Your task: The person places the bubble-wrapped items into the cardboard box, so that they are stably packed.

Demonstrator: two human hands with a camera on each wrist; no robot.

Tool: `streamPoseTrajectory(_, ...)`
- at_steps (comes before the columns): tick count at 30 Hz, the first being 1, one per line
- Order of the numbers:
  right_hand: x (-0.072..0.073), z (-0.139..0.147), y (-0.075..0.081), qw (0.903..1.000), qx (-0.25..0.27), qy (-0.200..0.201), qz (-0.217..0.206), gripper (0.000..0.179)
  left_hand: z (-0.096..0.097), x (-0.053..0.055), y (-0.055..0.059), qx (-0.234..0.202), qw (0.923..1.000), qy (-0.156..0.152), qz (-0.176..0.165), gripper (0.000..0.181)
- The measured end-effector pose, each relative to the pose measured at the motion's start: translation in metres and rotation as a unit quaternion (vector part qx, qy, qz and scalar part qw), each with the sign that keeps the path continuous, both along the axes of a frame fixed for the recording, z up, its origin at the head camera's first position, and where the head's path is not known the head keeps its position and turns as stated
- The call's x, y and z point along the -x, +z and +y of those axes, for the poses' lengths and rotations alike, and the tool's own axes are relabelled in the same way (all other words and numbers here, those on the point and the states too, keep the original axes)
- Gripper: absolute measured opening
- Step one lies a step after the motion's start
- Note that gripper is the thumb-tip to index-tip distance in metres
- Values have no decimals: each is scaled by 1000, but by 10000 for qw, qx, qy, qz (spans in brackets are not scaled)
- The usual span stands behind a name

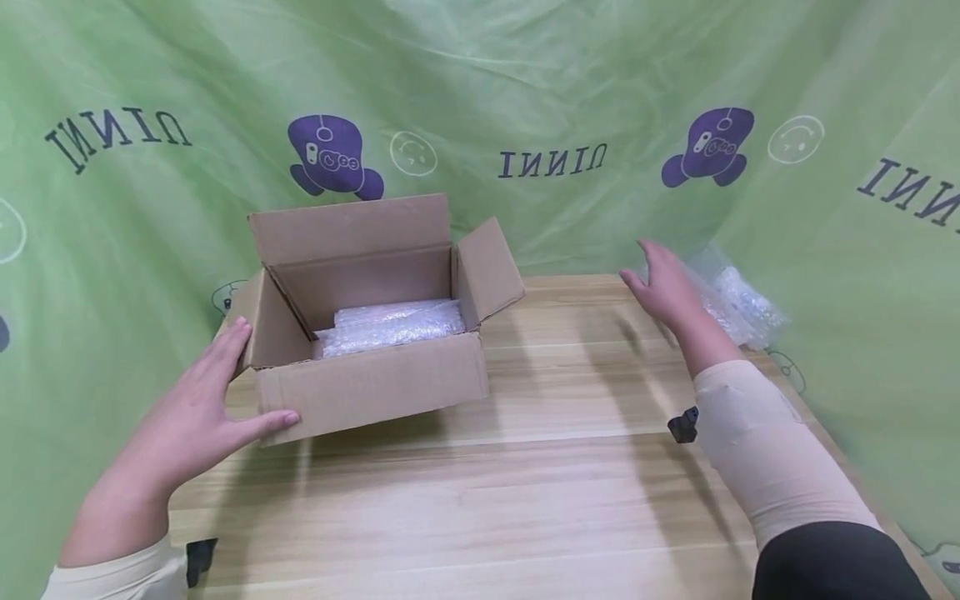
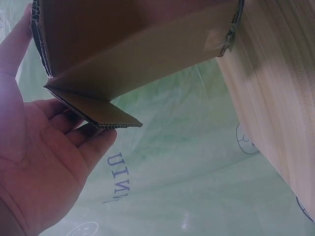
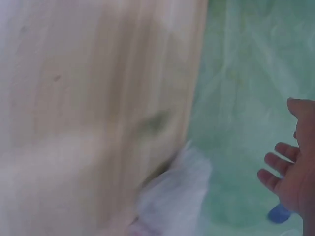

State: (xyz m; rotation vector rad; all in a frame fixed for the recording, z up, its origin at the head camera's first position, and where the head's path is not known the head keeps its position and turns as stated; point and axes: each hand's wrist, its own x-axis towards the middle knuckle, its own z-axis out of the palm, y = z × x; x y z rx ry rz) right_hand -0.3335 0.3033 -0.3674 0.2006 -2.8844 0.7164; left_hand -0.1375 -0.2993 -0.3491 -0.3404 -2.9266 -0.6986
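Note:
An open cardboard box (image 1: 375, 387) stands at the left of the table, flaps spread, its front edge tipped up with shadow under it. Inside lie bubble-wrapped packages (image 1: 397, 327). My left hand (image 1: 187, 417) holds the box's left front corner, thumb on the front face and fingers behind the side flap (image 2: 93, 108). On the far right, my right hand (image 1: 663, 283) is held over the table's back edge with fingers spread, nothing in them. Beside it, overlapped by the wrist in the head view, is clear bubble wrap (image 1: 742, 300), which looks blurred in the right wrist view.
The light wooden table (image 1: 525, 500) extends in front of and right of the box. A green printed curtain (image 1: 570, 100) hangs close behind and along both sides. Small black pieces show beside the right sleeve (image 1: 780, 458) and the left cuff.

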Motion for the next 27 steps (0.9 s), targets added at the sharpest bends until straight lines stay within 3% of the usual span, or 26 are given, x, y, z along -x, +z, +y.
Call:
streamPoseTrajectory(6,-5,24,-22,9975,-61,-623,-340,80,1,0,0,-11,10000,0,-24,120)
streamPoseTrajectory(11,-7,36,-38,9934,-448,-952,-453,78,1,-1,0,-13,10000,19,-47,120)
streamPoseTrajectory(21,-9,53,-60,9836,-1157,-1131,-795,76,2,0,-1,-46,10000,18,10,121)
streamPoseTrajectory(27,-9,52,-66,9821,-1352,-1164,-597,65,2,0,-1,-51,10000,10,25,121)
